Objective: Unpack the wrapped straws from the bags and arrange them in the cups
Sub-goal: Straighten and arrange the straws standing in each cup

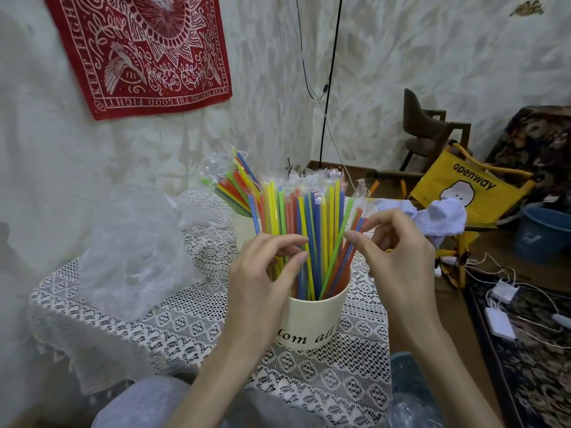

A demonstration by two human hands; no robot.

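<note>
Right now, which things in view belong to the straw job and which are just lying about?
Job: straws in the near cup; far cup of straws; empty bags; left hand and right hand, fingers on the straws.

Lying about: red cloth; yellow chair; blue bucket; chargers.

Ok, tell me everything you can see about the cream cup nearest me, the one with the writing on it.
The near cup is cream-coloured, looks like paper, and stands upright on the lace tablecloth. Black script on its side is partly hidden by the left hand. It is packed with wrapped straws in yellow, blue, green and orange, fanning upward. The right hand reaches in among the straws too.
</note>
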